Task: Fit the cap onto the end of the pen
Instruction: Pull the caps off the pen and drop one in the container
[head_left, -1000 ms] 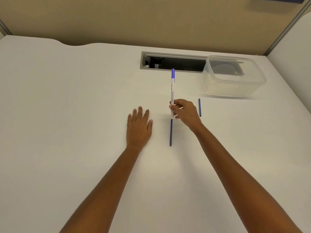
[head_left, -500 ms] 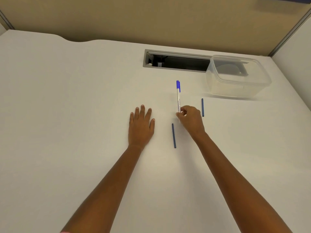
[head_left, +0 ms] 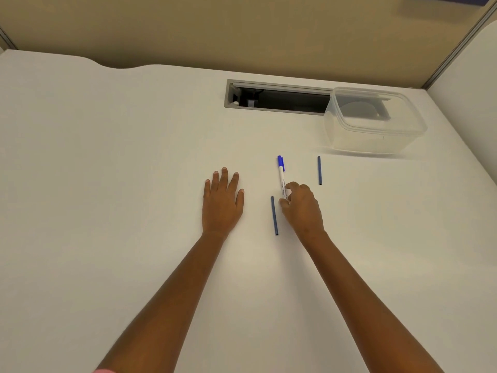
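A white pen [head_left: 281, 181] with a blue cap [head_left: 280, 161] fitted on its far end lies low over the white table, pointing away from me. My right hand [head_left: 302, 208] pinches the pen's near end between thumb and fingers. My left hand [head_left: 222, 200] lies flat on the table, palm down, fingers spread, holding nothing. A thin dark blue stick [head_left: 274, 215] lies on the table just left of my right hand.
A second dark blue stick [head_left: 319, 170] lies to the right of the pen. A clear plastic container [head_left: 372, 122] stands at the back right. A rectangular cable slot [head_left: 277, 98] opens in the table behind. A partition wall rises at the right.
My right hand has lowered the pen from a raised, upright hold down toward the table. The left hand has stayed flat in place.
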